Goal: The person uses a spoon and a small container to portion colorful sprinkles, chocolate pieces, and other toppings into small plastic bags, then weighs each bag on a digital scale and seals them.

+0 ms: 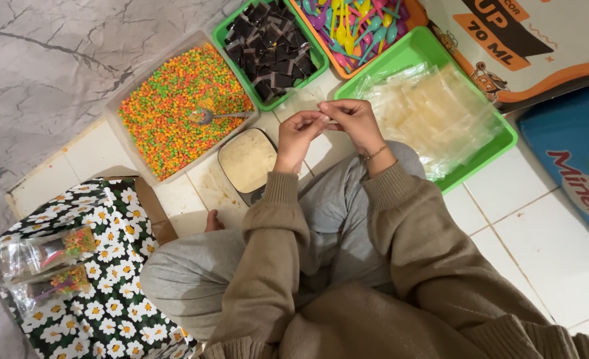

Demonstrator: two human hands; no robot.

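Your left hand point(296, 131) and right hand point(354, 119) meet above the floor tiles, fingers pinched narrow on a small clear plastic pouch point(325, 120) that is nearly see-through and hard to make out between them. Your knees hide part of the tan-filled container point(247, 161). The frame's top edge cuts off the tray of coloured spoons point(354, 26).

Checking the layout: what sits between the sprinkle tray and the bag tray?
In the head view, the beige powder tub and both hands, fingering a clear bag.
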